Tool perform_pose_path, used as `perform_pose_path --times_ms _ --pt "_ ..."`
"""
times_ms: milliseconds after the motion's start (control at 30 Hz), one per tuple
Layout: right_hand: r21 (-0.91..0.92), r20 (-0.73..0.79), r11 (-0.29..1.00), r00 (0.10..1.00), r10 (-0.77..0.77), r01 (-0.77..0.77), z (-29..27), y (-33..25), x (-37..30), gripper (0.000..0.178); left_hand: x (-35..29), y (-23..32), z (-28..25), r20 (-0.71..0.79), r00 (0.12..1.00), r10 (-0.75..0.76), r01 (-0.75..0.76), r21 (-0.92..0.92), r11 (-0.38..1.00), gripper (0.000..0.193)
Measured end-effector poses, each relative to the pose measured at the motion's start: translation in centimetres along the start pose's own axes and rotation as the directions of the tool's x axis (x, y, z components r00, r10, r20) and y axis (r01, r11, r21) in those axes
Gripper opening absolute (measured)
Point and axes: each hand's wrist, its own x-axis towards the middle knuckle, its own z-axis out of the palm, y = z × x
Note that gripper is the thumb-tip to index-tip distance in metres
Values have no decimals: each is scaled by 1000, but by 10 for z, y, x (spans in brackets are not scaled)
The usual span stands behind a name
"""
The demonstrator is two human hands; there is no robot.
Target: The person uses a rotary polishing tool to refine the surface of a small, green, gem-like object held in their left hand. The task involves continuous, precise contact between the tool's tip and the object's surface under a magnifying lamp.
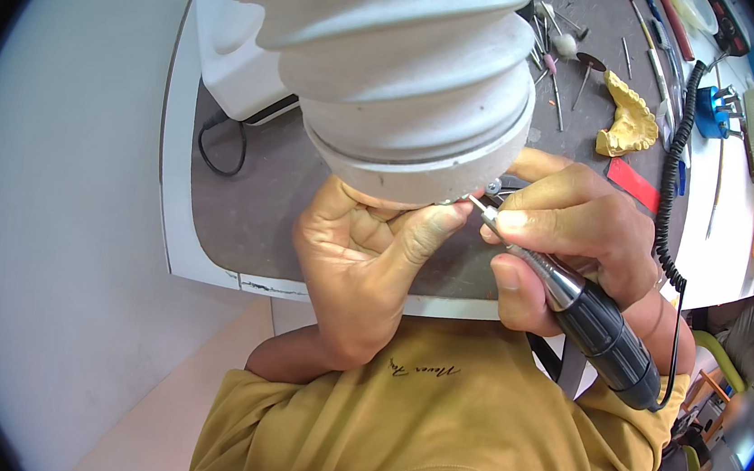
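Observation:
My right hand (594,222) grips a black and silver rotary handpiece (602,328) like a pen. Its thin bit points up and left, reaching the thumb tip of my left hand (359,250). The left fingers are curled and pinched together below the hose mouth. Whatever they hold is mostly hidden; only a small shiny bit shows by the thumb tip. Right above the left hand hangs a wide white ribbed hose (402,65), whose rim covers part of the fingers. A black coiled cord (668,200) runs to the rear of the handpiece.
The grey bench mat (251,223) has a white edge. At the right lie a yellow dental cast (629,119), a red strip (633,184), a blue bur holder (716,112) and several rotary bits (556,89). A white machine (240,59) stands at the left with a black cable (241,154).

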Motion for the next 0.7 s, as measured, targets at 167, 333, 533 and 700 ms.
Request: perform_pose_path --times_ms 167,333,533,700 --pt "-13 -8 1000 1000 7 -8 2 -1 0 25 -2 1 -2 8 1000 -6 6 17 1000 19" --pt "-25 -14 1000 1000 -7 6 3 2 -1 25 -2 -1 -3 21 1000 7 -7 22 1000 19" --pt "-51 -1 999 1000 -9 9 3 0 3 25 -1 -2 -2 20 1000 22 -23 3 1000 18" --pt "-43 -36 999 999 -34 32 3 2 3 23 0 0 0 20 999 32 -32 6 999 16"
